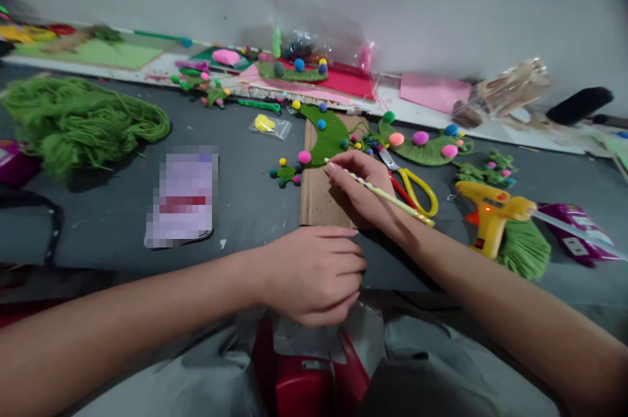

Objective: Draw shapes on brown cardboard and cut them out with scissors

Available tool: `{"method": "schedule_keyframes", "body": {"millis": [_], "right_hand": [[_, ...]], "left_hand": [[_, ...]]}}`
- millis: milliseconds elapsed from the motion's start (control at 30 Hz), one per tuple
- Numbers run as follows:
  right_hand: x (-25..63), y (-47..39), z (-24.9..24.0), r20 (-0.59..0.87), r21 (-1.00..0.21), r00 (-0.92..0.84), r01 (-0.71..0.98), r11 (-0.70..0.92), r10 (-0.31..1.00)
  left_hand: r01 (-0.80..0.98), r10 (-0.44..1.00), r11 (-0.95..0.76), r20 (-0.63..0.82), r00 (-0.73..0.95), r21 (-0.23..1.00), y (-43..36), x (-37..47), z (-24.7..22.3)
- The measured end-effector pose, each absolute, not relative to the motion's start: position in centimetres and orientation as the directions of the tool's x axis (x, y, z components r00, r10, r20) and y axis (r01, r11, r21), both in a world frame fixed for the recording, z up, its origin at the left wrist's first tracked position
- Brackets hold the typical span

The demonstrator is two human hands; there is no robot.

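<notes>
My right hand [366, 184] is closed round a pale patterned pencil [387, 196], its tip at the lower edge of a green felt crescent [330, 135]. Small coloured pompoms sit along the crescent, which lies on a piece of brown cardboard [318, 204]. By the table's front edge, my left hand [314, 276] rests back up, fingers curled together and nothing visible in them. Scissors [417, 191] with red and yellow handles lie just past my right hand. Left of the cardboard is a small green star with pompoms [287, 173].
At right are a yellow glue gun [490, 214], light lit, and a green yarn crescent [426, 150] with pompoms. Green yarn [78, 122] heaps at left, near a blurred-out phone-like rectangle [184, 198]. A small bag [269, 126] lies behind. Felt sheets [436, 90] line the wall ledge.
</notes>
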State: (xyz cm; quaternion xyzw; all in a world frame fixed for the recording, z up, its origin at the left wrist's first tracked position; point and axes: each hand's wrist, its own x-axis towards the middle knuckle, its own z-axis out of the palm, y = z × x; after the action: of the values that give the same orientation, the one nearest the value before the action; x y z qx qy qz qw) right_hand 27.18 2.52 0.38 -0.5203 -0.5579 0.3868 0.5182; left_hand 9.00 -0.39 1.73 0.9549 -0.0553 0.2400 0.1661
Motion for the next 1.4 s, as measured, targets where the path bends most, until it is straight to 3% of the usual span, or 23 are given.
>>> {"method": "schedule_keyframes", "body": {"millis": [67, 133, 267, 400, 500, 600, 667, 733, 833, 967, 1133, 1400], "right_hand": [[27.5, 2.1, 0.6, 0.149, -0.985, 0.09, 0.095, 0.141, 0.985], [27.4, 1.4, 1.4, 0.025, -0.996, 0.108, -0.079, 0.034, 0.994], [25.1, -0.6, 4.3, -0.217, -0.856, -0.031, -0.474, -0.206, 0.976], [22.2, -1.7, 7.4, -0.168, -0.734, -0.115, -0.649, -0.202, 0.979], [23.1, -1.5, 9.2, -0.121, -0.739, 0.042, -0.671, -0.061, 0.992], [26.7, -1.2, 9.7, 0.064, -0.805, 0.175, -0.573, 0.154, 0.982], [29.1, -1.1, 9.0, 0.155, -0.892, 0.269, -0.376, 0.252, 0.951], [30.6, -1.2, 7.4, 0.178, -0.978, 0.395, -0.03, 0.206, 0.901], [31.5, -1.3, 4.9, 0.176, -0.984, 0.425, 0.098, 0.148, 0.888], [32.4, -1.0, 3.1, 0.248, -0.956, 0.386, 0.246, 0.16, 0.889], [33.7, -1.0, 2.0, 0.302, -0.877, 0.234, 0.449, 0.173, 0.924], [34.5, -1.6, 1.2, 0.32, -0.798, 0.098, 0.565, 0.212, 0.942]], "left_hand": [[-0.128, 0.069, -0.939, 0.538, 0.84, 0.32, 0.2, 8.5, 2.7], [-0.055, 0.208, -0.923, 0.615, 0.761, 0.381, 1.3, 8.0, 3.8], [0.115, 0.606, -0.78, 0.696, 0.386, 0.615, 5.1, 9.8, 5.3], [0.173, 0.771, -0.637, 0.617, 0.158, 0.751, 7.7, 14.0, 5.9], [0.256, 0.836, -0.545, 0.543, 0.086, 0.798, 7.5, 15.2, 5.6], [0.36, 0.891, -0.431, 0.453, 0.026, 0.827, 6.6, 13.9, 5.1], [0.426, 0.915, -0.369, 0.404, 0.01, 0.826, 6.3, 12.0, 4.8], [0.494, 0.931, -0.332, 0.364, 0.033, 0.804, 6.4, 10.0, 4.6], [0.59, 0.937, -0.347, 0.294, 0.188, 0.729, 6.4, 7.4, 4.2], [0.688, 0.902, -0.423, 0.199, 0.384, 0.59, 6.1, 5.1, 3.6], [0.768, 0.887, -0.441, 0.095, 0.451, 0.464, 5.9, 4.2, 2.9], [0.802, 0.911, -0.385, 0.047, 0.411, 0.457, 6.7, 4.3, 2.9]]}}
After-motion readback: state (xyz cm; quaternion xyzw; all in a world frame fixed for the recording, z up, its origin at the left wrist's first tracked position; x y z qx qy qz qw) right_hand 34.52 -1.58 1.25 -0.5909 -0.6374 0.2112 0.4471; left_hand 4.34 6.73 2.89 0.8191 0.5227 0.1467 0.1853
